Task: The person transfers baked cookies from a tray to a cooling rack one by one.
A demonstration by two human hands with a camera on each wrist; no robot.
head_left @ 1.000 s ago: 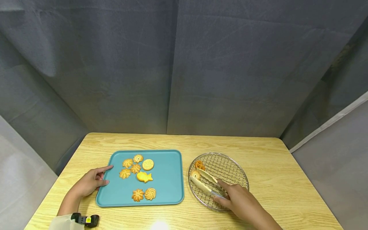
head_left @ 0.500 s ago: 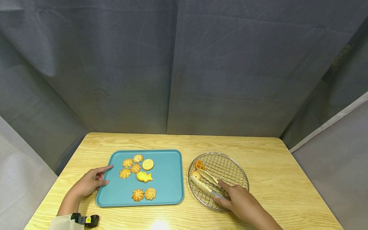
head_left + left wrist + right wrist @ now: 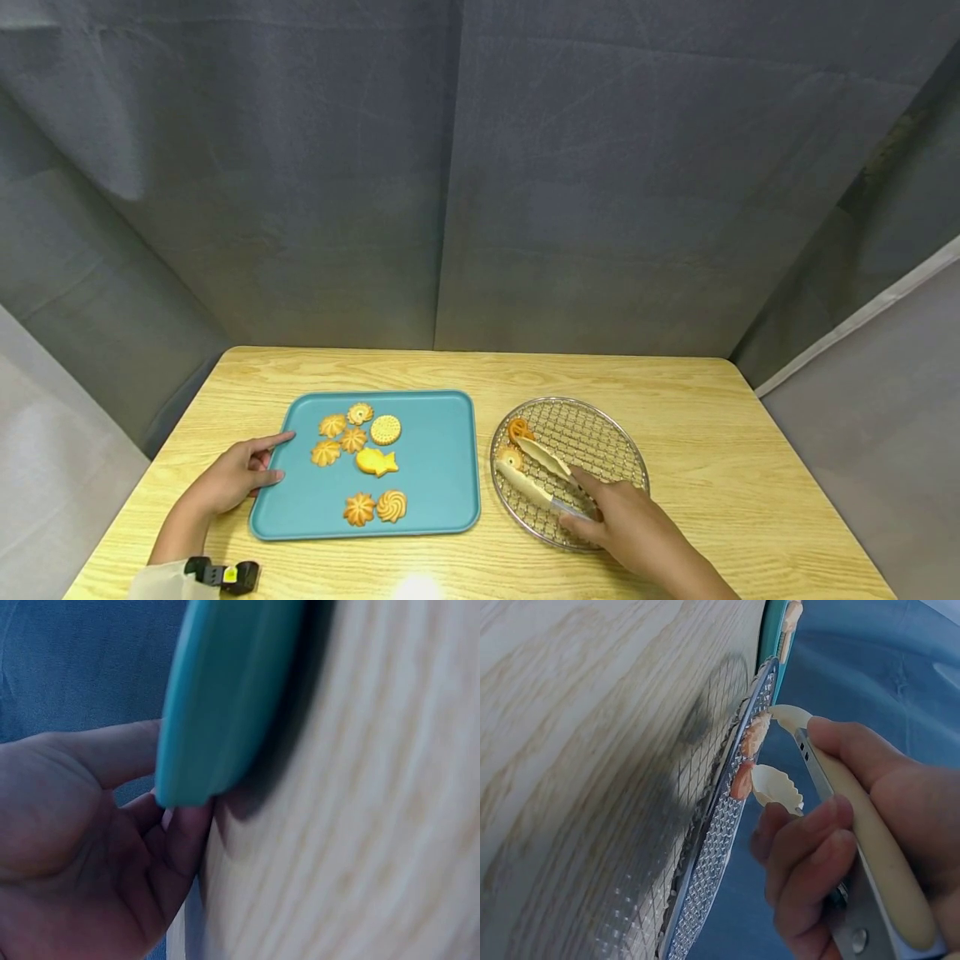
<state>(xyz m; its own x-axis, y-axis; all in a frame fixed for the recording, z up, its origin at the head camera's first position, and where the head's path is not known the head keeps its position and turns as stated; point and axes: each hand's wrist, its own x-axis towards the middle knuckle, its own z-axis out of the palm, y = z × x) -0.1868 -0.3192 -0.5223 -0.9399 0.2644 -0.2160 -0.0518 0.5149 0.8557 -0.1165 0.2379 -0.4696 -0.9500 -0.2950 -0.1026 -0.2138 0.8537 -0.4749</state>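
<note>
My left hand (image 3: 228,479) grips the left edge of a teal rectangular tray (image 3: 442,467), with the thumb over the rim (image 3: 166,765) and curled fingers at its underside in the left wrist view. My right hand (image 3: 618,521) holds a pair of tongs (image 3: 877,840) with cream-coloured tips, thumb on one arm and fingers curled round the other. The tong tips are spread at either side of a round cookie (image 3: 512,456) on a round wire rack (image 3: 600,442). A brown pretzel-shaped cookie (image 3: 519,429) lies just behind it, close to the upper tip.
Several cookies lie on the tray, among them a yellow fish-shaped one (image 3: 377,462), a round dotted one (image 3: 386,429) and a swirled one (image 3: 392,506). Tray and rack stand side by side on a wooden table (image 3: 712,483). Grey curtains (image 3: 585,208) hang behind and at both sides.
</note>
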